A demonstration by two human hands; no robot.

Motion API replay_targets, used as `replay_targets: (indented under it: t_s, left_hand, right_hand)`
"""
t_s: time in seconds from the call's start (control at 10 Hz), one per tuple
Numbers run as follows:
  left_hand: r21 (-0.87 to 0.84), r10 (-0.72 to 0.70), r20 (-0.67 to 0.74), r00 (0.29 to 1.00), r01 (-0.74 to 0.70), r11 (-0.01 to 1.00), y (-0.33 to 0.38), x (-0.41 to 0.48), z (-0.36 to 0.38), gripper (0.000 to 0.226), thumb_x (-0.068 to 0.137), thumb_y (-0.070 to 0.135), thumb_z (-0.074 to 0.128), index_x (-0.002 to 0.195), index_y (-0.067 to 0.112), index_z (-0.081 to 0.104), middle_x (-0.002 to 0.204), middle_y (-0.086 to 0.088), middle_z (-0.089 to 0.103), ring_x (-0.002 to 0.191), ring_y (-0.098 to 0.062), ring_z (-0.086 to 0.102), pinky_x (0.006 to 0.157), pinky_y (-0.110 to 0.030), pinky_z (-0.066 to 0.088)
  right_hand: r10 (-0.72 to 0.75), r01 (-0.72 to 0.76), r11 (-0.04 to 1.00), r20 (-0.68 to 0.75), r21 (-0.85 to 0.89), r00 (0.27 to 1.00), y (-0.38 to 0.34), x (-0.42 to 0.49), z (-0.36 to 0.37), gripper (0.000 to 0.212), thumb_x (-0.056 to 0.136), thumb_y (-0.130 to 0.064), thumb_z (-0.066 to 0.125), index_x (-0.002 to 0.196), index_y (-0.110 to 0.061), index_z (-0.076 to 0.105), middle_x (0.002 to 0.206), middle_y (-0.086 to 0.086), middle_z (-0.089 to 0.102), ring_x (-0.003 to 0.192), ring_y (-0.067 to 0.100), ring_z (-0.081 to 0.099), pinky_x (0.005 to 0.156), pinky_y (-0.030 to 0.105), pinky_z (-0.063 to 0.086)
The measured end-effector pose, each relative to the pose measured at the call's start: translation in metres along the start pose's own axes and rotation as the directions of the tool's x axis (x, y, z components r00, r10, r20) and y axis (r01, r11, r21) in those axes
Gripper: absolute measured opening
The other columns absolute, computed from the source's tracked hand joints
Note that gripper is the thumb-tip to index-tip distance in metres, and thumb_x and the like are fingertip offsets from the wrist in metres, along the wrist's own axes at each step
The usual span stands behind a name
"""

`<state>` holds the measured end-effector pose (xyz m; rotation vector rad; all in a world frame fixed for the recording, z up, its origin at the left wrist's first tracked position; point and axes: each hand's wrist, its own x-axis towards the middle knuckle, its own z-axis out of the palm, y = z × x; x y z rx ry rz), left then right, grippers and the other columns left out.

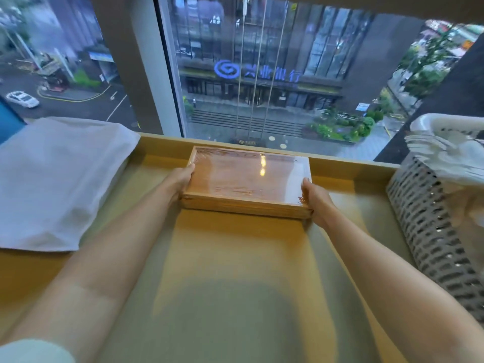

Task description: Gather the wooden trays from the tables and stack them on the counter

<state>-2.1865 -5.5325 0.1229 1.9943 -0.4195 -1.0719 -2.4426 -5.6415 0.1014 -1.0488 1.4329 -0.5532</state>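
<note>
A stack of wooden trays rests on the yellow-wood counter close to the window. The top tray has a glossy reddish-brown floor and a pale rim; several thin tray edges show beneath it at the front. My left hand grips the stack's left side, thumb on the rim. My right hand grips the right front corner. Both arms reach straight forward from the bottom of the view. Whether the stack is touching the counter or just above it I cannot tell.
A folded white cloth lies on the counter at the left. A white perforated plastic basket stands at the right. A large window with a raised counter lip runs directly behind the trays.
</note>
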Motion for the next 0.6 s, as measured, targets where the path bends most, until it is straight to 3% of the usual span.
replay_targets:
  t_s: [0.1,0.2,0.3,0.4,0.5,0.6]
  left_hand:
    - [0.003,-0.016,0.009,1.0,0.016,1.0,0.002,0.006,0.004,0.046,0.099,0.032,0.034,0.128,0.001,0.051,0.132,-0.015,0.056,0.121,-0.031,0.053,0.094,-0.035,0.043]
    - [0.01,-0.017,0.021,1.0,0.017,1.0,0.004,0.008,0.005,0.045,0.099,0.031,0.035,0.128,0.0,0.05,0.132,-0.015,0.056,0.118,-0.031,0.054,0.097,-0.037,0.043]
    - [0.044,-0.007,0.022,1.0,0.006,0.999,0.007,0.011,0.005,0.044,0.099,0.03,0.035,0.128,0.0,0.05,0.131,-0.015,0.056,0.106,-0.028,0.056,0.092,-0.037,0.045]
    - [0.088,0.006,0.03,1.0,-0.009,0.996,0.012,0.009,0.005,0.039,0.1,0.024,0.035,0.122,-0.001,0.053,0.124,-0.017,0.058,0.092,-0.025,0.055,0.08,-0.035,0.045]
    - [0.111,0.009,0.065,0.998,-0.016,0.994,0.019,0.002,0.001,0.034,0.098,0.022,0.039,0.114,0.0,0.06,0.095,-0.011,0.061,0.073,-0.019,0.054,0.065,-0.029,0.045]
    - [0.155,0.092,0.029,0.995,-0.096,0.983,0.027,-0.003,-0.007,0.045,0.097,0.03,0.039,0.131,0.002,0.049,0.132,-0.017,0.055,0.111,-0.03,0.056,0.092,-0.039,0.045]
  right_hand:
    - [0.014,-0.015,1.0,-0.009,-0.024,1.0,0.001,0.009,0.0,0.033,0.096,-0.035,0.036,0.078,-0.015,0.056,0.078,0.007,0.051,0.078,0.022,0.048,0.072,0.032,0.038]
    - [0.042,-0.042,0.999,-0.005,-0.034,0.999,0.003,0.01,0.001,0.041,0.097,-0.034,0.033,0.1,-0.005,0.062,0.089,0.01,0.055,0.087,0.025,0.051,0.078,0.035,0.041]
    - [0.049,-0.05,0.996,-0.023,-0.071,0.999,0.003,0.014,0.002,0.05,0.097,-0.034,0.031,0.119,0.006,0.051,0.094,0.012,0.053,0.087,0.024,0.049,0.076,0.034,0.04]
    - [0.048,-0.051,0.993,-0.034,-0.106,0.998,-0.002,0.008,0.001,0.049,0.098,-0.034,0.03,0.119,0.003,0.055,0.089,0.01,0.053,0.081,0.022,0.049,0.074,0.029,0.04]
    - [0.045,-0.046,0.998,-0.017,-0.043,0.999,-0.006,0.002,-0.001,0.046,0.098,-0.039,0.029,0.101,-0.007,0.061,0.078,0.004,0.054,0.07,0.017,0.051,0.063,0.023,0.041]
    - [-0.01,0.002,0.996,-0.092,-0.088,0.996,-0.015,-0.011,-0.004,0.056,0.097,-0.041,0.03,0.136,-0.002,0.044,0.127,0.016,0.057,0.116,0.031,0.054,0.095,0.037,0.043]
